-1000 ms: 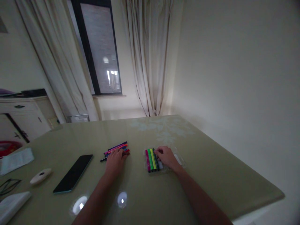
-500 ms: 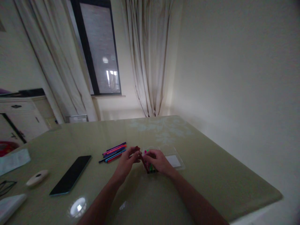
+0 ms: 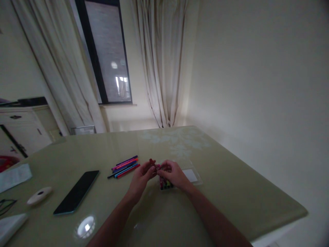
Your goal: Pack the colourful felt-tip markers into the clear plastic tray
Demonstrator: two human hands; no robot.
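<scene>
My left hand is closed round a dark red marker pen, whose upper end sticks out above the fingers. My right hand pinches at the lower part of the same pen, and the two hands' fingertips nearly meet. Just under them, a clear plastic pen case lies opened flat on the table. Several markers with dark ends rest in its left half, partly covered by my right hand. Left of my left hand lies a loose pile of coloured markers.
The greenish table also carries a black phone, a white oval object, a pale cloth or paper and a white device at the left. A round bright reflection shows near the front. A wall stands at the right.
The dark red marker has been raised and turned away from its slanted position over the case. My right hand's fingers have come to it from the markers in the case.
</scene>
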